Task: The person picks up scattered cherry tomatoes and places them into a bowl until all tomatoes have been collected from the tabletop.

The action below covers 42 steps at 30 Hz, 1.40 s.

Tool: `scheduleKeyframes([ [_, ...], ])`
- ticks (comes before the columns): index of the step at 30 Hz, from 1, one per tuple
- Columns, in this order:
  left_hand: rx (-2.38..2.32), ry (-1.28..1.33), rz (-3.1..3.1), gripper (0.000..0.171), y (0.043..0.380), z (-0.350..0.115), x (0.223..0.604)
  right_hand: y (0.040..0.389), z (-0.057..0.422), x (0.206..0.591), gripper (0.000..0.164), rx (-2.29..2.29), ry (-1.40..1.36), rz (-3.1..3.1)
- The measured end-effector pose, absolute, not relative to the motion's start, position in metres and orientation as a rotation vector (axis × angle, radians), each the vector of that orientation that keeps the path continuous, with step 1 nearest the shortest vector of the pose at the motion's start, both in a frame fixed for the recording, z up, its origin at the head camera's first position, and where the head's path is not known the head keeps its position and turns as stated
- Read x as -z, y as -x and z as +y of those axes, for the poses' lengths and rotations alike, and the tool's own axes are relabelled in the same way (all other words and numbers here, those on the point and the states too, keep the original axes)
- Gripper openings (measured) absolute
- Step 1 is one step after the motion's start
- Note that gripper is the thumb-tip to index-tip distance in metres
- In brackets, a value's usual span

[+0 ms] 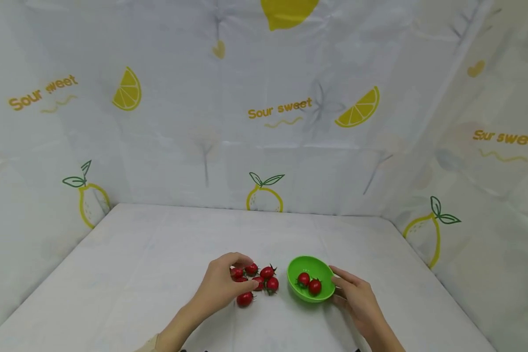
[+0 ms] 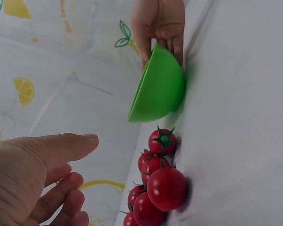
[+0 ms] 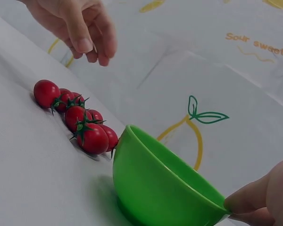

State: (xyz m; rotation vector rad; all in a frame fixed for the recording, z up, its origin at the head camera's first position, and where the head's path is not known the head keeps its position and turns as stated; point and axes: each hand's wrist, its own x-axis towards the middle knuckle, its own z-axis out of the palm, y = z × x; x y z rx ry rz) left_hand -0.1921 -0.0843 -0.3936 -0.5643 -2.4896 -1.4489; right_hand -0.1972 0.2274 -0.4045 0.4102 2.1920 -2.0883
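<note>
My left hand [image 1: 222,283] hovers over a cluster of several red cherry tomatoes [image 1: 272,284] with green stems. Its fingers bend loosely, thumb apart, and both wrist views show a gap between this hand and the fruit. To the right of the cluster sits a green bowl [image 1: 320,270] with two cherry tomatoes [image 1: 314,287] inside. My right hand [image 1: 356,298] grips the bowl's right rim, the thumb [image 3: 250,194] at the edge and other fingers below. In the left wrist view the bowl [image 2: 162,89] stands beyond the tomatoes [image 2: 167,189].
A white cloth covers the table [image 1: 158,244]. Behind it and on both sides hang pale sheets [image 1: 167,132] printed with lemons and the words "Sour sweet". A beige sleeve [image 1: 148,345] shows at the left forearm.
</note>
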Motion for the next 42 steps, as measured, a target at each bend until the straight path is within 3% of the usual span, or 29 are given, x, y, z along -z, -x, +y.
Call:
scheduleKeyframes([
  [10, 1.536, 0.426, -2.515, 0.034, 0.178, -0.099, 0.411, 0.199, 0.228, 0.405, 0.046, 2.087, -0.396, 2.205],
  [42, 1.556, 0.502, -2.573, 0.035, 0.179, -0.103, 0.434, 0.198, 0.228, 0.405, 0.047, 2.084, -0.406, 2.207],
])
